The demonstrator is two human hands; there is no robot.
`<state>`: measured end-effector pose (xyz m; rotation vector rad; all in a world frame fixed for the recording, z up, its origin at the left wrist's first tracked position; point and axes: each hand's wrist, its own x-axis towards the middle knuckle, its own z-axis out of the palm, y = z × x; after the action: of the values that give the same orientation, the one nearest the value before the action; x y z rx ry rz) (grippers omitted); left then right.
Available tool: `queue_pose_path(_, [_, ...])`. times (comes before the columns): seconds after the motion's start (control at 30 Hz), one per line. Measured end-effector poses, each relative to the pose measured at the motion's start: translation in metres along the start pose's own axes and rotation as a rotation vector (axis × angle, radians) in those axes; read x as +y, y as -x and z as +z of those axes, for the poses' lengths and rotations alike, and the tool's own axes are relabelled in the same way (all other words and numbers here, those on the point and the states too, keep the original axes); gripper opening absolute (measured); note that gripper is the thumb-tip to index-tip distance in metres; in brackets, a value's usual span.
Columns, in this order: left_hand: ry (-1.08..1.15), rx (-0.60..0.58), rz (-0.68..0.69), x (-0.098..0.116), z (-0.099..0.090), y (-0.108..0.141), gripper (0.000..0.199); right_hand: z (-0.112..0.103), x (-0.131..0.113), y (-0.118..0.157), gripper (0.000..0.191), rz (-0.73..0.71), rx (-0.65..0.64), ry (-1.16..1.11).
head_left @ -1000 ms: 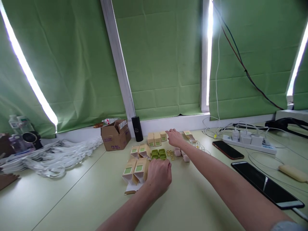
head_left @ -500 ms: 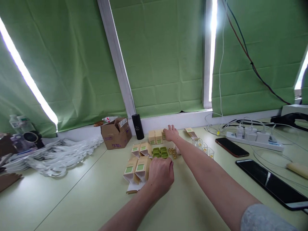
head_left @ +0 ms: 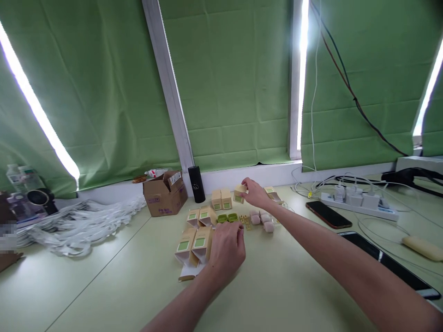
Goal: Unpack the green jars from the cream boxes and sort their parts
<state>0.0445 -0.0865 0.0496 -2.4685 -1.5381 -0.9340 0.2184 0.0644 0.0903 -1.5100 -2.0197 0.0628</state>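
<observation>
My right hand (head_left: 256,193) reaches to the back and has its fingers closed on a small beige box (head_left: 238,194) with a green label, held a little right of two similar closed boxes (head_left: 221,200). My left hand (head_left: 228,244) is curled, fingers bent down, beside open beige boxes (head_left: 194,246) with green panels and white inner flaps. Its fingertips are hidden. Just beyond it sits a green compartment tray (head_left: 227,216), partly covered by the hand. To the tray's right are small yellowish pieces (head_left: 245,221) and several pale pink lumps (head_left: 263,218).
Another beige box (head_left: 272,193) lies at the back right, near my right wrist. A cardboard carton (head_left: 164,193) and a black cylinder (head_left: 196,184) stand behind. White straps (head_left: 93,226) lie left. A phone (head_left: 328,214), a larger device (head_left: 387,263) and a power strip (head_left: 360,203) are right.
My right hand has lifted a small box away from the two beside it, slightly rightward. The pink lumps, earlier hidden behind my right forearm, now show. My left hand stays nearly in place.
</observation>
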Motion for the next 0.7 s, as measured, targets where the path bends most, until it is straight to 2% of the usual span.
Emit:
queue_pose_path(0.1, [0.132, 0.149, -0.027, 0.000, -0.002, 0.000, 0.017, -0.024, -0.002, 0.043, 0.039, -0.071, 0.000, -0.077])
queue_pose_path(0.17, [0.214, 0.203, -0.059, 0.000, -0.003, -0.001, 0.023, -0.036, -0.004, 0.077, 0.039, -0.133, -0.016, -0.204])
queue_pose_path(0.27, [0.362, 0.189, -0.076, 0.002, -0.001, 0.000, 0.042, -0.041, -0.006, 0.124, 0.038, -0.155, -0.059, -0.288])
queue_pose_path(0.37, [0.533, 0.088, -0.052, 0.002, 0.005, 0.003, 0.061, -0.031, -0.002, 0.157, 0.035, -0.174, -0.095, -0.357])
queue_pose_path(0.43, [0.622, 0.025, -0.045, 0.002, 0.011, 0.005, 0.068, -0.021, 0.005, 0.169, 0.038, -0.191, -0.091, -0.406])
queue_pose_path(0.57, [0.734, -0.014, -0.042, -0.001, 0.023, 0.007, 0.071, -0.012, 0.020, 0.177, 0.060, -0.261, -0.031, -0.433])
queue_pose_path(0.7, [0.769, -0.046, -0.083, -0.001, 0.025, 0.006, 0.069, -0.015, 0.025, 0.176, 0.060, -0.335, 0.035, -0.408])
